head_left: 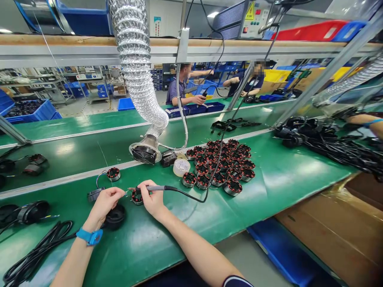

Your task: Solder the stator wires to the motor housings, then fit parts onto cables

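Note:
My left hand (106, 203), with a blue wristband, pinches a thin wire between thumb and fingertips; its tip lies close to the motor stator (137, 198). My right hand (152, 199) grips a soldering iron (155, 188) like a pen, its tip end over the same stator. The iron's black cord runs off right and then upward. Under my left hand, a round black motor housing (115, 217) rests on the green bench, partly hidden. Another stator (113, 173) with leads and a grey block (95, 194) sit just behind that hand.
Many copper-wound stators (220, 165) cluster right of centre, beside a round pale tub (181, 167). A fume duct (146, 149) hangs low behind my hands. Coiled black cable (38, 249) lies at left, more cables (329, 147) at right. Two co-workers sit beyond.

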A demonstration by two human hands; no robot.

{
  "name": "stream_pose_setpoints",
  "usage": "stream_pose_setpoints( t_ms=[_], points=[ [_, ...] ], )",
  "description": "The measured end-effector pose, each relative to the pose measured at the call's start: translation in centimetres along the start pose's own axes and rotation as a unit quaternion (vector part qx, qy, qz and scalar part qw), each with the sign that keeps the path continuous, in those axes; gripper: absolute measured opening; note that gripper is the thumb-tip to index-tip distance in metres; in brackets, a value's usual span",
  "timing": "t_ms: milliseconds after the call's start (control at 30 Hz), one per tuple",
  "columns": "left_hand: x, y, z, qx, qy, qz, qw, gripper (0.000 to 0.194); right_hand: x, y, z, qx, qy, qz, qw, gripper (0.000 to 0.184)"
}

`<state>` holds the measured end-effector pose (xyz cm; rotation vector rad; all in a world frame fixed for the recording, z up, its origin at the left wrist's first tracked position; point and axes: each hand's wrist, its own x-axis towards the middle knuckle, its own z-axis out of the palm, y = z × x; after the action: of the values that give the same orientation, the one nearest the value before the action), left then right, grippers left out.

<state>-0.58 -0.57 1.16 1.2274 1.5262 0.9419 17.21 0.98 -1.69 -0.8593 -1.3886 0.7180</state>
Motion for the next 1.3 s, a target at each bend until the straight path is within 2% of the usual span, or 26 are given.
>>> stream_pose_setpoints(
  t_ms=[300, 500, 733, 967, 1300],
  points=[
    [0.12, -0.29, 0.12, 0.01, 0.009, 0.01, 1.0, 0.037, -0.11, -0.2, 0.08, -0.007, -0.034, 0.001, 0.999, 0.022],
    [0.17, -0.48, 0.08, 0.007, 0.013, 0.009, 1.0, 0.037, -0.21, -0.26, 0.29, -0.004, -0.024, 0.003, 1.0, 0.023],
    [-0.05, -0.17, 0.21, 0.02, 0.015, 0.008, 1.0, 0.038, -0.27, 0.13, 0.52, 0.03, -0.017, 0.07, 0.997, 0.027],
    [-0.25, 0.34, 0.24, 0.034, 0.018, 0.002, 0.999, 0.042, -0.05, 0.48, 0.33, 0.006, 0.024, 0.071, 0.997, 0.03],
    [-0.27, 0.38, 0.22, 0.025, 0.015, 0.002, 1.0, 0.044, -0.07, 0.31, 0.34, 0.009, 0.017, 0.06, 0.998, 0.03]
  ],
)
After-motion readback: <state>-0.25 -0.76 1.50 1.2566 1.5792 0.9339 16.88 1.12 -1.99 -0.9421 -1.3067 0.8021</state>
